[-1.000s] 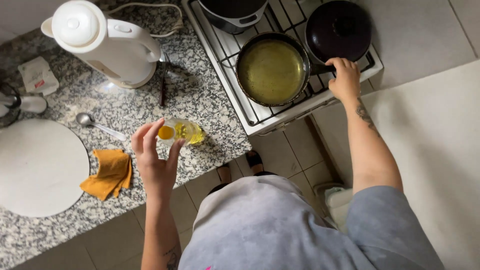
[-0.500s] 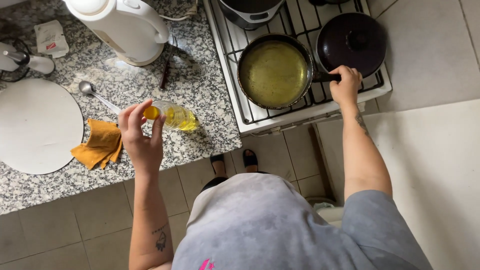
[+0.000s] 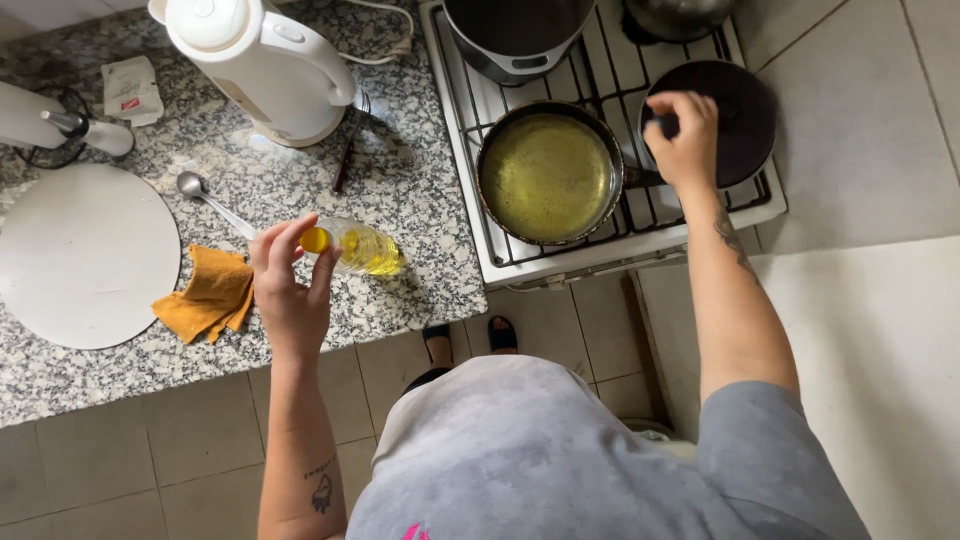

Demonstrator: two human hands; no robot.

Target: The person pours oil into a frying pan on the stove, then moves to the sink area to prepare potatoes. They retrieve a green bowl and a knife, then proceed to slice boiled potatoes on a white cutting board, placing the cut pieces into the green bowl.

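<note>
One view only, from the head, looking almost straight down. The granite counter (image 3: pixel 400 180) fills the upper left and the stove (image 3: pixel 640 230) the upper right, at arm's reach; the person's own grey shirt (image 3: pixel 540 460) crowds the bottom edge.

counter: speckled grey granite (image 3: pixel 400 180), running from the left edge to the white stove
stove: white gas range (image 3: pixel 620 240) just right of the counter, with dark wire grates
kettle: white electric kettle (image 3: pixel 255 60) at the back of the counter, its cord trailing toward the stove
round board: pale round disc (image 3: pixel 80 255) at the counter's left, near the front edge
cloth: orange folded cloth (image 3: pixel 210 290) touching the board's right side
spoon: metal spoon (image 3: pixel 205 198) just above the cloth
packet: small white packet (image 3: pixel 130 90) at the back left
pan: dark frying pan (image 3: pixel 550 172) of yellow oil on the front grate
pots: dark pot (image 3: pixel 515 30) behind the pan; dark lidded one (image 3: pixel 745 110) to its right
floor: beige tiles (image 3: pixel 120 470) below the counter
</note>
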